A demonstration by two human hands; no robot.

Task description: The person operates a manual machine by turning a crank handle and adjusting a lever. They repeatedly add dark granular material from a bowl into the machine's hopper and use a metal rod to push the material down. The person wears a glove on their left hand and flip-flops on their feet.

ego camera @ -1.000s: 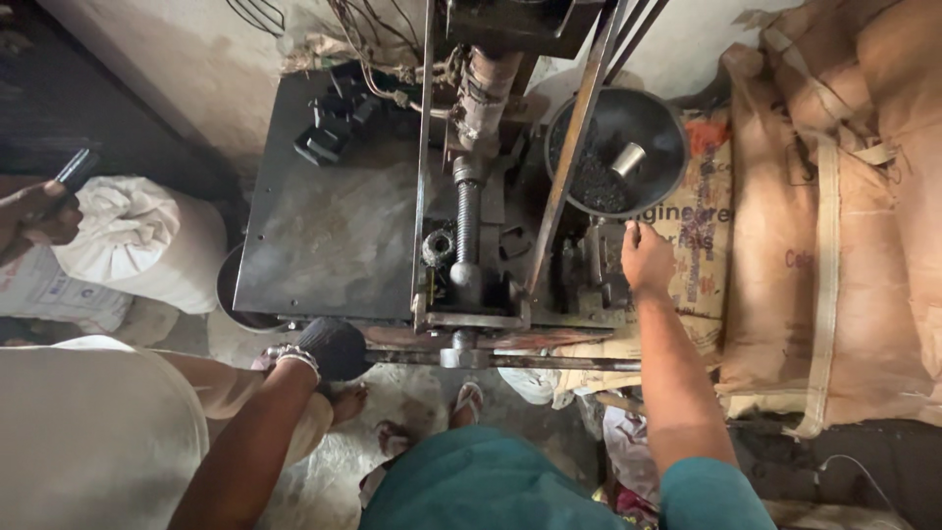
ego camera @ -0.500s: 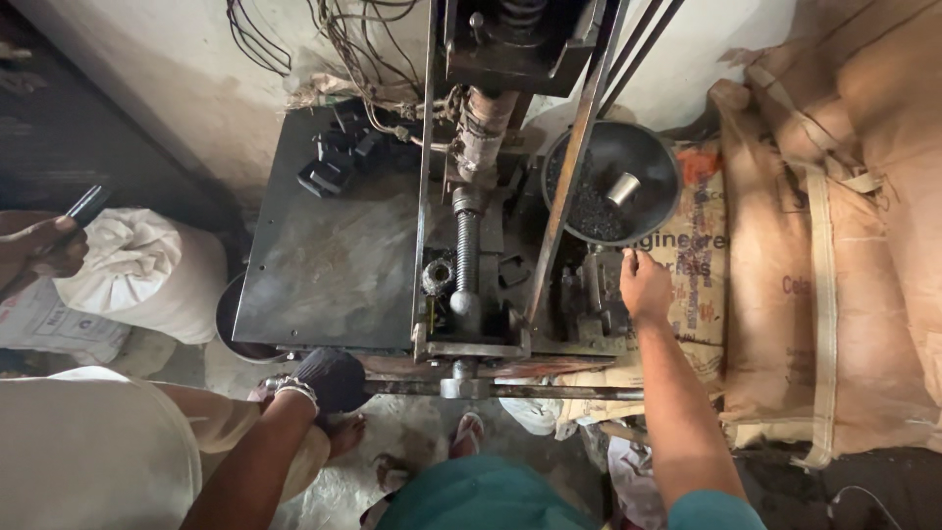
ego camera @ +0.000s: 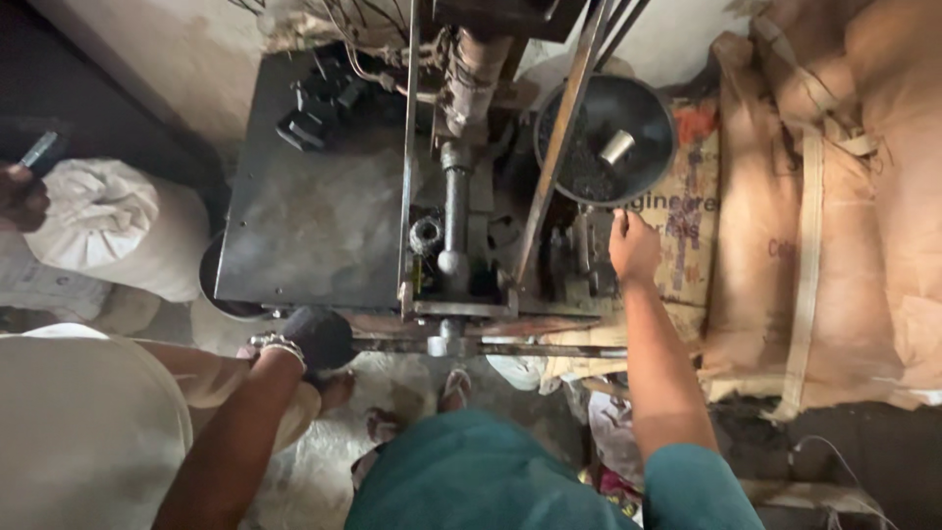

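While the right hand (ego camera: 633, 247) lies on the right part of the grey steel press machine (ego camera: 314, 226), its fingers are stretched forward and only loosely spread, their tips on the small dark metal parts just below the round black metal bowl (ego camera: 643, 123); whether they pinch anything cannot be told. That bowl sits at the machine's far right corner, just beyond the fingertips, and holds dark powder with a short shiny metal cylinder (ego camera: 616, 147) standing in it, clear of the hand. The left hand (ego camera: 312, 339) is curled tight round a black rounded knob at the near left edge of the machine, so the knob is almost wholly hidden inside the fist; a silver bracelet (ego camera: 282, 345) circles the wrist. Between the two hands, the upright grey metal ram (ego camera: 453, 211) runs down the middle of the machine to a ball-shaped end near the front edge. Left of the machine stands a tied white woven sack (ego camera: 108, 221), and another person's hand (ego camera: 20, 196) shows at the picture's left edge holding a thin dark object. Brown jute sacks (ego camera: 834, 216) are piled on the right.
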